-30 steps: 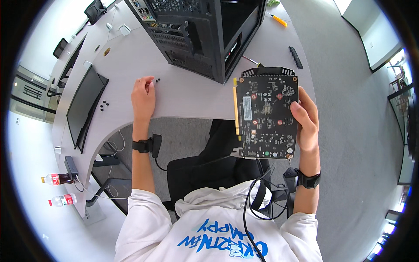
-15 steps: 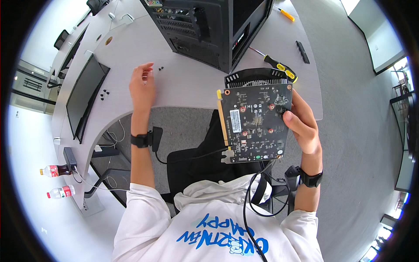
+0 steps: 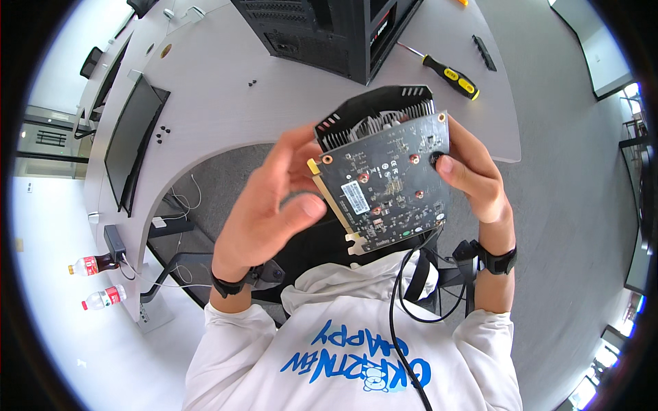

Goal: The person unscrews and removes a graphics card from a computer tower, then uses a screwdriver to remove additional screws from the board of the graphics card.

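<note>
From the head view I see the graphics card (image 3: 384, 181) held up between both hands, in front of the chest and well nearer than the desk (image 3: 226, 103), circuit side facing the camera, black finned cooler behind it on the far side. What has changed: a second ago my left hand (image 3: 271, 205) was flat on the desk out to the left, beside the small black screws (image 3: 252, 83) — now it has come off the surface and up to the card's left edge, thumb reaching toward the gold connector side, fingers curled behind the cooler. Whether those fingers are truly pressing the card I cannot tell; the thumb looks just short of it. My right hand (image 3: 476, 175) is closed on the card's right edge, thumb on the board face, as it was half a second ago. The card has also tilted and come nearer and more central. I judge this as a shift from one-handed carrying to a two-handed hold — steadier for turning or inspecting it. Far right on the desk lies a yellow-and-black screwdriver (image 3: 449, 70); the open black computer case (image 3: 322, 34) stands at the far edge, a dark monitor (image 3: 133, 144) lying flat to the left
</note>
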Tool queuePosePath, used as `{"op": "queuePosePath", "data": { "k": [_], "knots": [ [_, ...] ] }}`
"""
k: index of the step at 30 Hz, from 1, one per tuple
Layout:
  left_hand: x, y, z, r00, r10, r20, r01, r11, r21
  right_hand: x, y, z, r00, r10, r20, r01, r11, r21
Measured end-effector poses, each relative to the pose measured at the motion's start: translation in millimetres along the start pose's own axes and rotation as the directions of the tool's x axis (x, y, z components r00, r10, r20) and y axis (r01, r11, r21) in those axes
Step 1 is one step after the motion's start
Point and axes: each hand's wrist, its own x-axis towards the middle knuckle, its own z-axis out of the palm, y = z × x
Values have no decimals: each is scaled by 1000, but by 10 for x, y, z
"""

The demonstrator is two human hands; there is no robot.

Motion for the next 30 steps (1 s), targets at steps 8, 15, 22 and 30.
{"op": "queuePosePath", "data": {
  "k": [8, 15, 22, 30],
  "knots": [
    [-120, -25, 183, 977, -211, -43, 200, 964, -175, 60, 13, 36, 998, 40, 44, -30, 976, -214],
    [-293, -276, 72, 948, -305, -91, 266, 917, -296, 140, 151, 124, 989, 70, 133, -4, 898, -441],
    [-481, -355, -7, 930, -224, -291, 121, 935, -334, 269, 132, -40, 976, 175, 131, -93, 874, -477],
    [-463, -306, 120, 944, -134, -302, 29, 944, -328, 157, 132, 39, 989, 85, 120, 13, 764, -645]
  ]
}}
